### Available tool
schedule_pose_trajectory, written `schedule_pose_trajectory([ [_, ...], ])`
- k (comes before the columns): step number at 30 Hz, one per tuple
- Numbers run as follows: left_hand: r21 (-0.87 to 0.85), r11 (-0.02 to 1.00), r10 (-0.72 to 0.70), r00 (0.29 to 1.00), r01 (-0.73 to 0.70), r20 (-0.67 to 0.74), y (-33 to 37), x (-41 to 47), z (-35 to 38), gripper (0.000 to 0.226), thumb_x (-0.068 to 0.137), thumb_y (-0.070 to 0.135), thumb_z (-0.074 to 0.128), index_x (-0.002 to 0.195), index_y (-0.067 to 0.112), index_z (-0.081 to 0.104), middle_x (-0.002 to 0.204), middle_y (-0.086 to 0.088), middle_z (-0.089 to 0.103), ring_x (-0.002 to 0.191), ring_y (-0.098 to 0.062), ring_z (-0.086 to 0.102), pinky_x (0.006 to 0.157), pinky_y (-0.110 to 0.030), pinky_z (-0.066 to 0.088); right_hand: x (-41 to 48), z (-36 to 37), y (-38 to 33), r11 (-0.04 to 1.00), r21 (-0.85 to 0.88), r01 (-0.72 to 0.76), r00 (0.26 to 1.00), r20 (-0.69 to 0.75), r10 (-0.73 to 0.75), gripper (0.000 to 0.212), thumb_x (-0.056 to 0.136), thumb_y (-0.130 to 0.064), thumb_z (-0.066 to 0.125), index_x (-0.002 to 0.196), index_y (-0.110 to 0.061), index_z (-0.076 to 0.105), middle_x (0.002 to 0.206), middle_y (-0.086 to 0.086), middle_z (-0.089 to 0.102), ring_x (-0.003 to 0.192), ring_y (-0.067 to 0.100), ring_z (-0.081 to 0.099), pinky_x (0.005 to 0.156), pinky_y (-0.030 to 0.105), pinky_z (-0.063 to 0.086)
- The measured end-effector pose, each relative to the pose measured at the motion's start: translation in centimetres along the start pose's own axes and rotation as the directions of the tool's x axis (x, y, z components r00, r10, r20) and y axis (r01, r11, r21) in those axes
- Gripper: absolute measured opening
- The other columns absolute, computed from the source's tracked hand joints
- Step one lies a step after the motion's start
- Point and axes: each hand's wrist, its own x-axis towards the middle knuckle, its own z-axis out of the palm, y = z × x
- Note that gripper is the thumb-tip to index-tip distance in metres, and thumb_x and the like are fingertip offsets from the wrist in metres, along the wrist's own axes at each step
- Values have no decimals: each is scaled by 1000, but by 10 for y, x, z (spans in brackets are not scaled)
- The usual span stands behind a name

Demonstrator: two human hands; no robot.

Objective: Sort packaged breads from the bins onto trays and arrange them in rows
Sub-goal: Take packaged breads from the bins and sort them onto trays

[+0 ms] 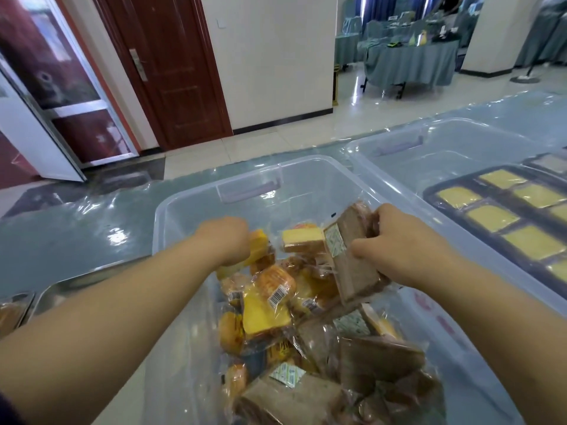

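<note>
Two hands at a clear bin of packaged breads, one pack in each.

Left hand [228, 240]: fingers curled round a yellow slice pack [259, 240], low over the far left of the pile. Right hand [399, 240]: thumb and fingers clamp a brown bread pack [349, 271], tilted on edge above the pile. Clear bin [190, 210]: on the worktop [61, 234], its near half heaped with mixed packaged breads [270, 305], yellow, orange and brown. Second clear bin [445, 154]: just beside, to the right. Dark tray [429, 194]: at the right, yellow slices [491, 217] laid in rows; whether it sits inside the second bin cannot be told. Metal tray [70, 280]: at the left, under the left forearm.
</note>
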Motion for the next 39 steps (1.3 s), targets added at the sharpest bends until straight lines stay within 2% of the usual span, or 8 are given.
schedule_pose_trajectory([
  [4,-226,974,-16,982,-27,-188,-1,-13,-21,18,86,34,54,90,16,51,81,0,52,71,-16,49,57,-28,36,-3,-3,-1,999,-26,-44,999,7,44,25,83,-35,58,80,-16,43,73,1,53,68,17,53,55,29,39],
  [11,-196,955,100,863,-223,-495,31,4,-45,16,83,28,56,90,19,46,89,0,52,77,-21,51,63,-33,40,-3,-1,2,993,-74,-88,996,4,88,52,85,-46,55,116,-10,33,76,-3,42,83,25,51,66,33,39],
  [17,111,954,297,920,-278,-256,66,26,11,22,91,19,47,112,12,47,113,-8,53,103,-31,56,70,-36,41,-1,1,3,995,-67,-75,997,11,76,62,85,-45,54,126,-7,29,75,-3,42,87,25,54,68,33,42],
  [21,-3,943,329,931,-334,-157,67,32,29,39,94,36,45,122,9,42,122,-12,46,110,-32,50,83,-41,44,0,0,3,994,-74,-76,997,16,78,56,85,-44,54,120,-8,28,75,-2,44,76,21,50,52,28,31],
  [25,21,942,335,939,-334,-80,69,32,36,75,79,58,60,133,14,32,131,-11,37,116,-32,44,87,-42,45,0,0,3,993,-84,-77,997,12,78,50,86,-45,53,113,-12,27,75,-2,45,77,22,52,53,30,33],
  [30,129,954,290,944,-272,-155,73,38,40,59,83,36,65,126,14,32,125,-11,40,111,-31,46,78,-40,45,-1,-1,3,993,-100,-68,997,34,72,57,87,-46,53,124,-11,28,76,-4,46,73,15,52,56,29,38],
  [36,-237,936,211,955,-259,-207,58,33,7,35,83,18,60,114,15,44,110,-5,52,91,-25,55,70,-34,45,-1,-5,3,996,-66,-60,997,45,63,49,87,-42,57,116,-13,30,79,-1,50,71,12,51,54,28,39],
  [39,-459,858,130,962,-231,-241,39,17,-16,30,79,23,66,105,17,51,96,-2,55,79,-18,54,66,-30,46,-1,-6,-1,998,-38,-46,999,1,46,46,86,-39,57,114,-14,30,80,-1,51,77,17,56,66,35,52],
])
